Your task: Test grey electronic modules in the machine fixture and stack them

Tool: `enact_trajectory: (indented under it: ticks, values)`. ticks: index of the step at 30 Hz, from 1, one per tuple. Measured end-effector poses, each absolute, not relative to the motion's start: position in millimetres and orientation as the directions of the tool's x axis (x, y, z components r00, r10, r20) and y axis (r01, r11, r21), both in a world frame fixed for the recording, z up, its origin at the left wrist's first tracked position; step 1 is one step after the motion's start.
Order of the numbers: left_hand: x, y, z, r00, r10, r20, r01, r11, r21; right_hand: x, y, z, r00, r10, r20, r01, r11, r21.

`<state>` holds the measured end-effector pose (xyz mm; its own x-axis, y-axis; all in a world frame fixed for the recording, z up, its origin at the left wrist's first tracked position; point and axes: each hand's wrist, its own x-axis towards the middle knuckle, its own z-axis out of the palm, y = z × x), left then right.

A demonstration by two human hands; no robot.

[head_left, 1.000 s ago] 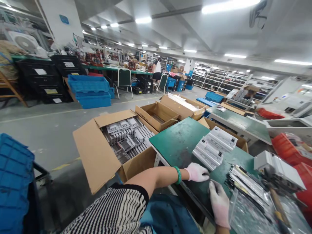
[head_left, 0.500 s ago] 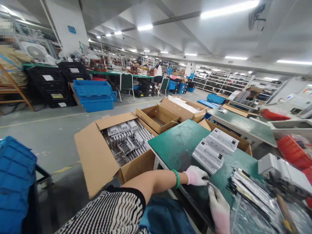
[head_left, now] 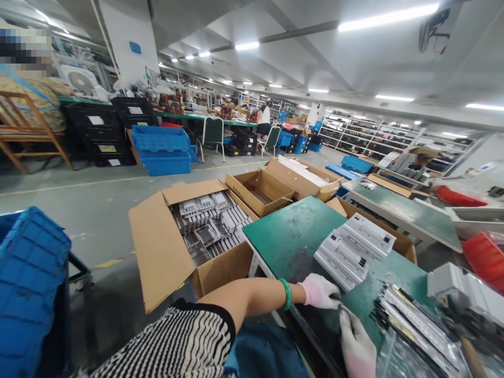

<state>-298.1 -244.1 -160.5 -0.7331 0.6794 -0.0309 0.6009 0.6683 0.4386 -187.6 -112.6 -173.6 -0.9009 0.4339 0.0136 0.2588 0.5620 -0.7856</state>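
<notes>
Over the near edge of the green-topped table [head_left: 291, 223], my two gloved hands meet fingertip to fingertip. My left hand [head_left: 321, 291], in a white glove with a pink cuff and a green bangle above it, has its fingers pinched together. My right hand [head_left: 356, 341], gloved alike, pinches at the same spot. Something small and dark seems to sit between the fingertips, too small to name. Just beyond my hands lie silver-grey metal housings [head_left: 342, 260] with small black sockets. Right of my right hand is a bundle of long metal strips [head_left: 417, 325] with black wires.
Left of the table stands an open cardboard box [head_left: 220, 273] full of grey metal parts. Another open carton [head_left: 262, 191] is behind it. Blue crates [head_left: 31, 278] are at the far left. A white housing [head_left: 468, 289] and red bins [head_left: 484, 257] are on the right.
The view has turned slightly left, so the surroundings appear shifted right. My hands stay together at nearly the same place, fingertips still touching.
</notes>
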Motion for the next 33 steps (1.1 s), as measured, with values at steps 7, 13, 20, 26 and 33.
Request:
enact_trajectory:
  ticks: [7,13,20,26,33]
  values:
    - [-298,-244,-160,-0.732,0.68,-0.042,0.603,0.676,0.424,-188,-112,-173,-0.9,0.433,-0.037,0.298,0.552,-0.779]
    - [-297,-244,-157,-0.728,0.684,-0.053,0.608,0.678,0.413,-188,-113,-170,-0.9,0.434,-0.047,0.31,0.559,-0.769]
    - [-294,-243,-156,-0.746,0.664,-0.042,0.599,0.698,0.394,-188,-112,-174,-0.903,0.428,-0.034,0.288,0.545,-0.787]
    - [-292,-244,-149,-0.746,0.663,-0.055,0.609,0.714,0.347,-187,-111,-174,-0.895,0.44,-0.071,0.313,0.507,-0.803]
    - [-290,-244,-146,-0.747,0.664,-0.048,0.618,0.718,0.319,-186,-112,-170,-0.894,0.435,-0.109,0.341,0.501,-0.795]
